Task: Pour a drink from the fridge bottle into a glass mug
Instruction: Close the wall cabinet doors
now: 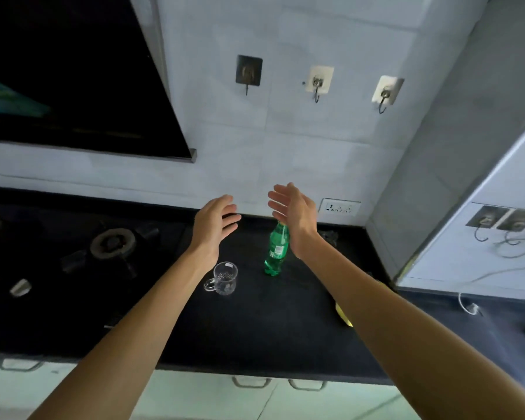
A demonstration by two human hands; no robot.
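Bare forearms (128,338) cross dark countertop (255,334); white tiled wall (285,140) behind.

The right hand (294,215) hides the bottle (277,251) cap.

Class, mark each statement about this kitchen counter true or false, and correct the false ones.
1. The green bottle stands upright on the counter. True.
2. The left hand grips the glass mug. False: it is open, raised above the mug.
3. The mug lies on its side. False: it stands upright, mouth up.
4. The right hand is open and holds nothing. True.
5. The mug is left of the bottle. True.
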